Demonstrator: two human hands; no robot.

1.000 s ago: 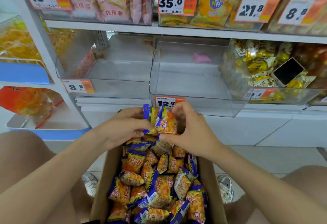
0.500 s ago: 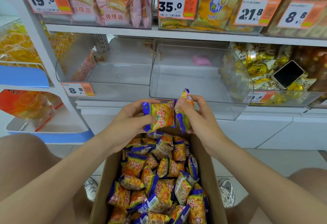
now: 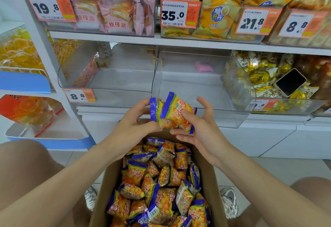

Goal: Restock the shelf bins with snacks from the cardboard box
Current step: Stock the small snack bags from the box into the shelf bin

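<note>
Both hands meet at the middle of the view, just above the far end of the cardboard box (image 3: 207, 173). The box sits at 6 o'clock between the person's knees, which keeps each reach into it short. The left hand (image 3: 133, 126) pinches one of two orange-and-blue snack packets (image 3: 176, 113) near its blue crimped edge, with the thumb below and the fingers curled over the top. The right hand (image 3: 202, 135) holds the other packet. Its thumb presses across the printed face, its lower fingers lie fairly straight beneath as a cradle, and its forefinger is lifted clear and spread away. The packets overlap and touch, probably gathered so that they go in as one handful.

At 12 o'clock from the hands stands a clear bin (image 3: 238, 119), open-topped, with its front lip just behind the packets. I judge it to be the target. A small pink item (image 3: 204, 66) lies near its back wall, and no orange-and-blue packet shows inside. At 10 o'clock a second clear bin (image 3: 125, 99) carries an 8.8 price tag (image 3: 79, 95). At 2 o'clock a phone (image 3: 290, 81) lies on gold-wrapped snacks (image 3: 259, 76) in the neighbouring bin, likely parked there to free both hands. The box is heaped with the same packets, so the restocking looks barely begun.
</note>
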